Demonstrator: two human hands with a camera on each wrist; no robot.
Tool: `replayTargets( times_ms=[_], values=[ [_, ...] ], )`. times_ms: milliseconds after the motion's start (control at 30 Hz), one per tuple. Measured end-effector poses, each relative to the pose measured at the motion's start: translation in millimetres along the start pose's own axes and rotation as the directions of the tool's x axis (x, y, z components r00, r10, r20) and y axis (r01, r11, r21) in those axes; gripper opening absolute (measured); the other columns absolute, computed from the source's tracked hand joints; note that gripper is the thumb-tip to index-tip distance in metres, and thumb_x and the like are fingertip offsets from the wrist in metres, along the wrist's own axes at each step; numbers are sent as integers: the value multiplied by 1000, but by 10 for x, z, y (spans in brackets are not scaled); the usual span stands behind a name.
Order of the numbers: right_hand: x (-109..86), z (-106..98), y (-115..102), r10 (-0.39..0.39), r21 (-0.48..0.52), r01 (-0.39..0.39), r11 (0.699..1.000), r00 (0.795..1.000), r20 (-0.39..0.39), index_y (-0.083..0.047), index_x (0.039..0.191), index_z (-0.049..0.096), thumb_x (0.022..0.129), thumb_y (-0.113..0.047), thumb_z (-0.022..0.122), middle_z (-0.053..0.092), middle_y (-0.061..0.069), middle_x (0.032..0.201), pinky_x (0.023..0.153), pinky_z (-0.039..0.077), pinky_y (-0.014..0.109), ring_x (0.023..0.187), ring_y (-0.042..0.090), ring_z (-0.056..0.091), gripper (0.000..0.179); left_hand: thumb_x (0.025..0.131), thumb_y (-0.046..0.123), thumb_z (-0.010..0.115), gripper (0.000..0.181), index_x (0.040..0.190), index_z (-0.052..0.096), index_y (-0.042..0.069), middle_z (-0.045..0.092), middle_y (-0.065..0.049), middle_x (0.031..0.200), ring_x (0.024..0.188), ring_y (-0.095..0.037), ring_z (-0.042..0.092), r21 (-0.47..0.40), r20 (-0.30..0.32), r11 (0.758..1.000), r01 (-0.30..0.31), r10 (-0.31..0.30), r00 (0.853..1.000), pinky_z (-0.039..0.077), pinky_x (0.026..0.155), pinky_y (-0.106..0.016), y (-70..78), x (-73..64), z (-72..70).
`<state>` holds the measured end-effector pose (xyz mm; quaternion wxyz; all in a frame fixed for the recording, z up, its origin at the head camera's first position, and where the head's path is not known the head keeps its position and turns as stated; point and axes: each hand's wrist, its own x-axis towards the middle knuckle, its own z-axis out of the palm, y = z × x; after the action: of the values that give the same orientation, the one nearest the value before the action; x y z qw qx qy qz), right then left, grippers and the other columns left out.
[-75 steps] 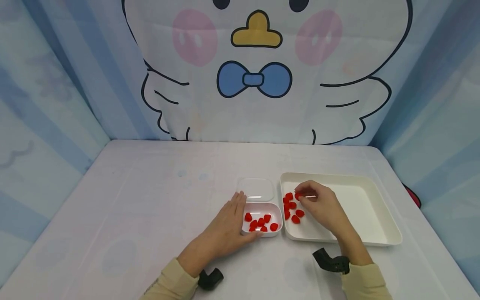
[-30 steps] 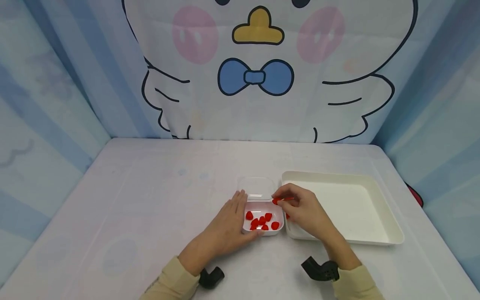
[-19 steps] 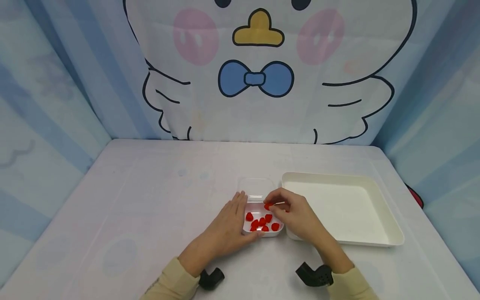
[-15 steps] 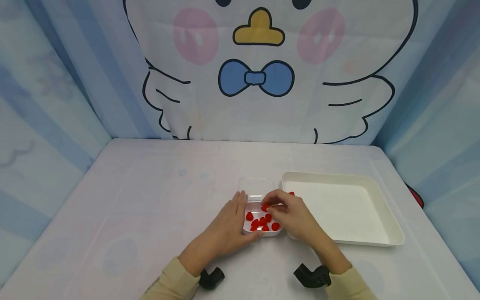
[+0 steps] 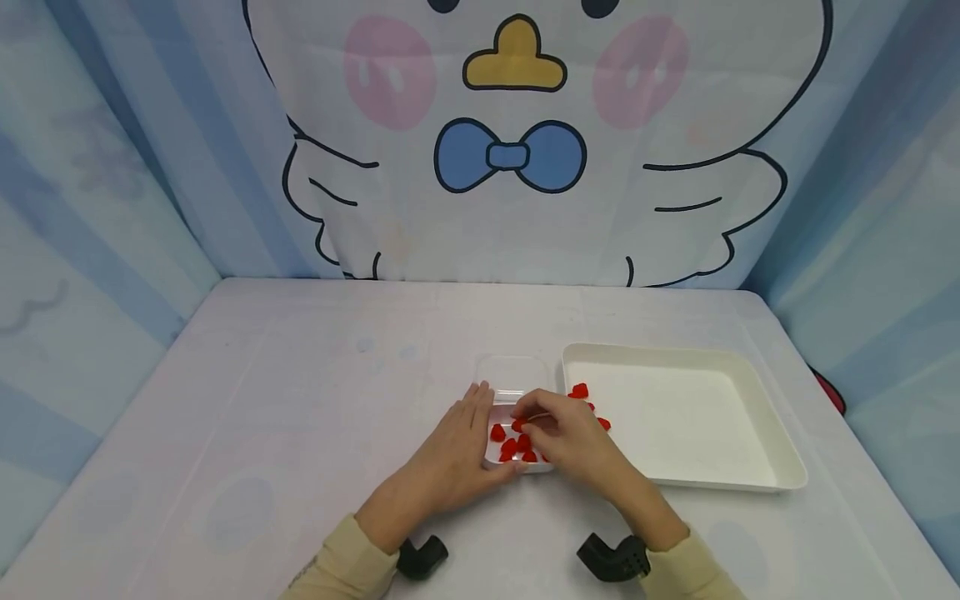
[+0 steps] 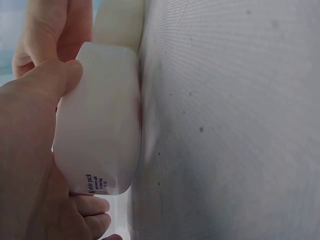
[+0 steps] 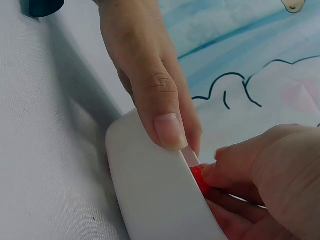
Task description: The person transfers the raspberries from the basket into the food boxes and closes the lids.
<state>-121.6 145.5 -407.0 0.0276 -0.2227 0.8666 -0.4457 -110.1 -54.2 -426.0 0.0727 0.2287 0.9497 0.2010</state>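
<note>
A small white plastic box [image 5: 504, 411] with several red berry-like pieces [image 5: 509, 447] in it stands mid-table. My left hand [image 5: 450, 454] holds this box, its thumb over the near rim and its fingers along the left side; the left wrist view shows the printed wall [image 6: 102, 115]. Over the box, my right hand [image 5: 573, 437] pinches one red berry-like piece [image 7: 198, 176] between thumb and finger, just inside the rim. The right hand hides the box's right part. To the right, a white tray [image 5: 690, 417] holds more red pieces [image 5: 580, 390] at its left end, partly hidden.
Behind the box lies a clear plastic lid [image 5: 512, 375], close to the tray's left edge. Fabric curtains enclose the table [image 5: 300, 375] at the back and both sides. A black wrist device [image 5: 613, 558] sits at the right wrist, another [image 5: 422, 558] at the left.
My right hand has picked a red piece from the tray and carried it left, over and down into the box. The left hand has stayed on the box.
</note>
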Motion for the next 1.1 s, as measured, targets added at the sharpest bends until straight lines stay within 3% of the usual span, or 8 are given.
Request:
replayTargets(
  times_ms=[433, 633, 1100],
  values=[
    [-6, -19, -21, 6, -6, -6, 1000, 1000, -22, -12, 106, 69, 90, 1, 65, 73, 1, 105, 91, 58, 32, 98, 15, 70, 21, 88, 65, 58, 102, 156, 17, 1, 21, -15, 165, 154, -31, 18, -3, 6, 1000, 5, -5, 1000, 25, 123, -48, 0, -9, -2],
    [-8, -88, -43, 23, -34, -26, 999, 997, -67, -16, 105, 69, 90, -3, 67, 71, -4, 104, 91, 58, 31, 98, 12, 67, 20, 88, 64, 59, 102, 157, 16, 2, 20, -13, 165, 154, -29, 17, -10, 4, 1000, 11, -10, 1000, 25, 123, -47, 4, 0, -11],
    [-38, -329, 21, 66, -58, -75, 996, 988, -142, -14, 107, 68, 92, -5, 66, 71, 1, 104, 83, 59, 27, 93, 16, 68, 18, 87, 63, 61, 103, 157, 16, 3, 20, -13, 165, 154, -30, 18, -22, 23, 999, 31, -30, 999, 24, 123, -47, 26, 2, -12]
  ],
)
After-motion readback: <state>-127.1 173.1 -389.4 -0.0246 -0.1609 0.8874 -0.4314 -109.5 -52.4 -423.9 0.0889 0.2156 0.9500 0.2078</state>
